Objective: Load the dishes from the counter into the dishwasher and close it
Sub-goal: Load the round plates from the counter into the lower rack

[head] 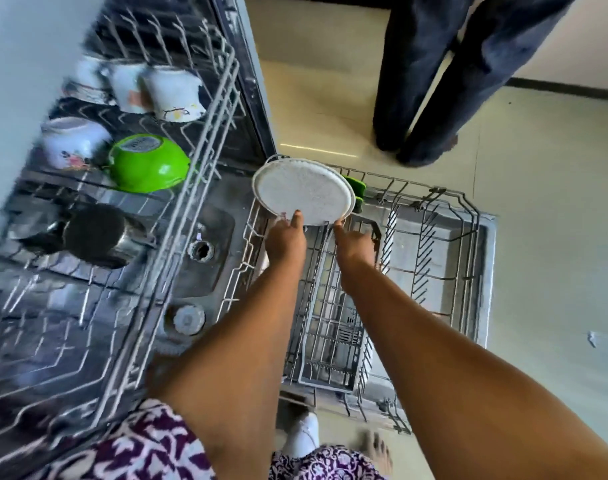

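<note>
A white round plate [302,190] stands tilted at the far left end of the pulled-out lower dishwasher rack [434,216]. My left hand [287,237] holds its lower left rim, with a finger stretched up onto the plate's face. My right hand [354,247] touches the lower right rim with its fingertips. A green item [356,190] sits just behind the plate. The upper rack [198,161] at left carries a green bowl [148,162], white floral cups [167,93], a white bowl [74,140] and a dark steel vessel [98,233].
The open dishwasher door [486,271] lies under the lower rack. Another person's legs in dark trousers [444,81] stand on the tiled floor beyond the rack. My feet [302,434] are at the door's near edge. A grey cutlery basket [333,327] sits in the lower rack.
</note>
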